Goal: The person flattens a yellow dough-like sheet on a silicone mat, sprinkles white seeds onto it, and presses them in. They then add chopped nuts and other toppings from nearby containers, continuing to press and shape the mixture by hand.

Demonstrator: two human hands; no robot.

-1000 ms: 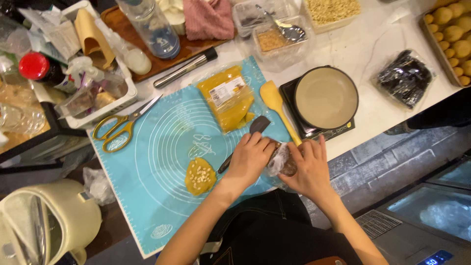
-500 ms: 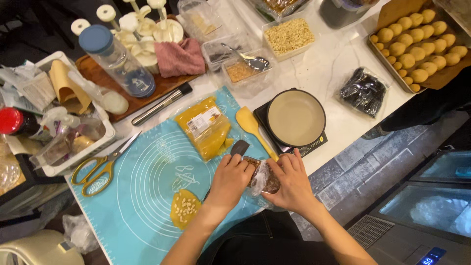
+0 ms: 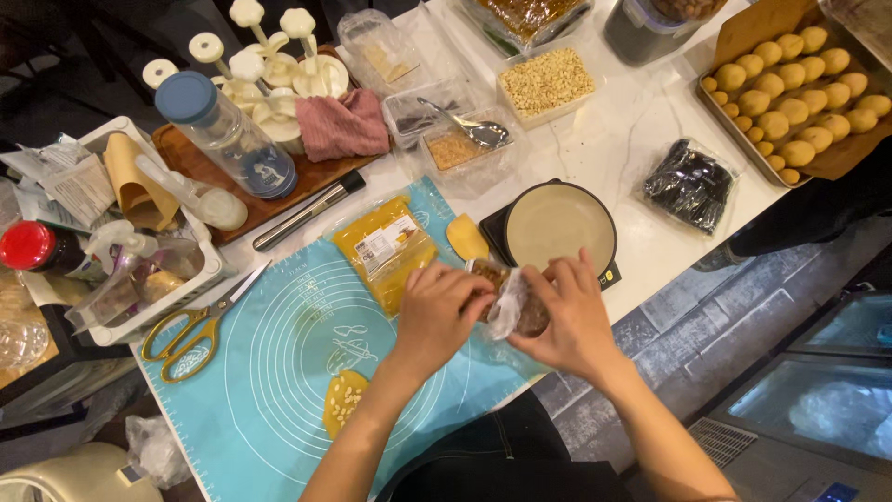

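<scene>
Both hands now pinch the plastic bag (image 3: 514,307) of brown filling from each side: left hand (image 3: 437,311) and right hand (image 3: 569,316) closed on it, lifted just off the blue mat (image 3: 279,372). Half a second ago the left hand covered the dark scraper on the mat; scraper no longer visible. Bag sits at mat's right edge, just below the round pan (image 3: 560,226). Long axis roughly upper-left to lower-right; opening direction unclear, fingers hide most of it.

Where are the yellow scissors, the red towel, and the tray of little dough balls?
yellow scissors (image 3: 190,336), head view, on the handle loops.
red towel (image 3: 342,125), head view, middle of the folded cloth.
tray of dough balls (image 3: 739,127), head view, on its near rim.
</scene>
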